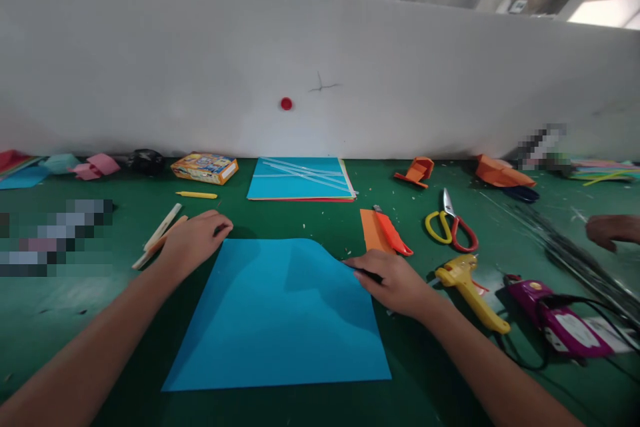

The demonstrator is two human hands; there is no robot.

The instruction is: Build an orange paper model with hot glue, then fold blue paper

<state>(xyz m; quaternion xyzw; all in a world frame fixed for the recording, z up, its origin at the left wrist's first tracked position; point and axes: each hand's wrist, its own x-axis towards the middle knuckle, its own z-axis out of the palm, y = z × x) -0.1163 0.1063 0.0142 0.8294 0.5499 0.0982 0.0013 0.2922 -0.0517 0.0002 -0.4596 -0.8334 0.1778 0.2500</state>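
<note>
One blue sheet (280,320) on green tabletop (310,221), near ctr., betw. both hands. L hand (197,237): at sheet's far L corner; grip state can't tell. R hand (397,283): at far R edge, bent there; clamped or not, can't tell. Just beyond R hand: orange paper (373,230) w/ red cutter (395,235). Farther R: scissors (449,203), yellow glue gun (463,275).

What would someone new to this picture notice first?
Probably the broad blue sheet in the foreground, with the left hand by its far left corner and the right hand at its right edge. Next might come the yellow glue gun and the scissors to the right, then the red disc on the pale panel behind.
</note>
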